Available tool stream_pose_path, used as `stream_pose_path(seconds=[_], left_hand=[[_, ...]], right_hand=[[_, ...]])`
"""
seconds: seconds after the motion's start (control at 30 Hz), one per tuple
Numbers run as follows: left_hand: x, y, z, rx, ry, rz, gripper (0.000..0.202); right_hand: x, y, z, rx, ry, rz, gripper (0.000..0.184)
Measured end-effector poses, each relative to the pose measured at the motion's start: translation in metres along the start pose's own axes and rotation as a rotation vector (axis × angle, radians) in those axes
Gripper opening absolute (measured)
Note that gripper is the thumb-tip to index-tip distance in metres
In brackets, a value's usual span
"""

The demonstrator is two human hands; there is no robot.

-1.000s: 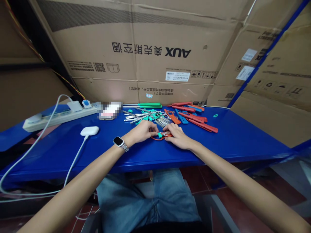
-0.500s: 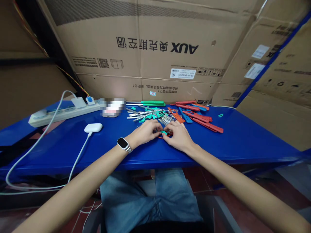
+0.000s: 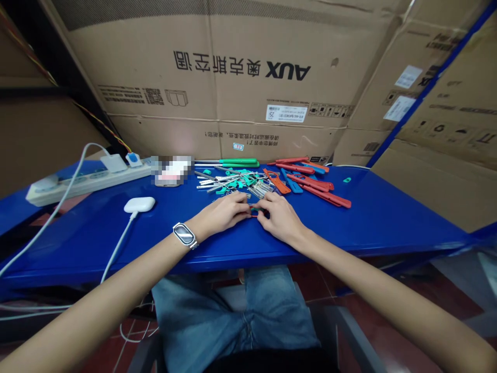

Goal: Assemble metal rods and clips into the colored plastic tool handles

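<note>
Below, a person's faded blue denim jeans (image 3: 233,316) and a grey chair armrest (image 3: 359,336) show at the near edge of a glossy blue table (image 3: 357,223). An oblong watch with a silver metal band (image 3: 185,235) circles the left wrist. Over the tabletop, the left hand (image 3: 223,212) and the right hand (image 3: 282,216) nearly meet, the fingers of both bent and pinched on a small green and red piece (image 3: 254,213) between them; fingertips cover most of it, so its exact shape is hard to make out. At left, a rounded white case (image 3: 140,204) lies joined to a white cable (image 3: 118,247).

Just beyond the hands spreads a heap of slim silver metal rods (image 3: 209,185) and small green plastic tabs (image 3: 247,180), with a flat orange plastic piece (image 3: 279,185) and a flat blue plastic piece (image 3: 295,186) beside it. Long red plastic handles (image 3: 337,200) fan out to the right. Farther back lie rods with green plastic handles (image 3: 240,165); at left, a long white power strip (image 3: 95,185) carries white plugs (image 3: 114,163). A brown cardboard panel (image 3: 233,93), printed "AUX" upside down, rises behind the table.
</note>
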State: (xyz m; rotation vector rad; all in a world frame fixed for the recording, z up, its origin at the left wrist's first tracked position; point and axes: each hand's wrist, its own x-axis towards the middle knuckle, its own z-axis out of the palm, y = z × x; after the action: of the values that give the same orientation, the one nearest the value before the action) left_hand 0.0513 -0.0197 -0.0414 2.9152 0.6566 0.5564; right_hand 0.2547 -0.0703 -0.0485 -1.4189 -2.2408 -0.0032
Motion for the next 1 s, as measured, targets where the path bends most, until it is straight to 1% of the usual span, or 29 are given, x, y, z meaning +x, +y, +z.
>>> stream_pose_path(seconds=[0.07,0.2,0.4,0.57,0.73,0.83,0.9,1.0], left_hand=[[-0.0008,0.0002,0.0002,-0.019,0.008,0.003,0.026],[-0.0026,-0.0006,0.0018,-0.074,0.013,0.011,0.027],[-0.0037,-0.0040,0.0046,-0.058,0.024,0.006,0.028],[-0.0036,-0.0039,0.0043,-0.071,0.041,0.012,0.030],[-0.0034,-0.0038,0.0048,-0.060,0.043,0.010,0.030],[-0.0033,-0.0036,0.0058,-0.042,0.039,0.010,0.028],[-0.0034,-0.0030,0.0060,-0.027,0.039,0.014,0.027],[-0.0039,-0.0029,0.0049,-0.005,0.041,0.012,0.027]], right_hand=[[0.0015,-0.0002,0.0006,-0.021,-0.010,0.019,0.022],[0.0057,-0.0011,0.0008,-0.020,-0.006,0.077,0.013],[0.0050,-0.0017,0.0016,0.001,0.018,0.058,0.010],[0.0036,0.0000,0.0012,0.051,0.048,0.063,0.013],[0.0052,-0.0013,-0.0004,-0.008,-0.013,0.068,0.013],[0.0056,-0.0034,-0.0011,-0.033,-0.021,0.076,0.014],[0.0051,-0.0043,-0.0021,-0.070,-0.022,0.057,0.016],[0.0014,-0.0037,-0.0045,-0.127,-0.027,-0.019,0.022]])
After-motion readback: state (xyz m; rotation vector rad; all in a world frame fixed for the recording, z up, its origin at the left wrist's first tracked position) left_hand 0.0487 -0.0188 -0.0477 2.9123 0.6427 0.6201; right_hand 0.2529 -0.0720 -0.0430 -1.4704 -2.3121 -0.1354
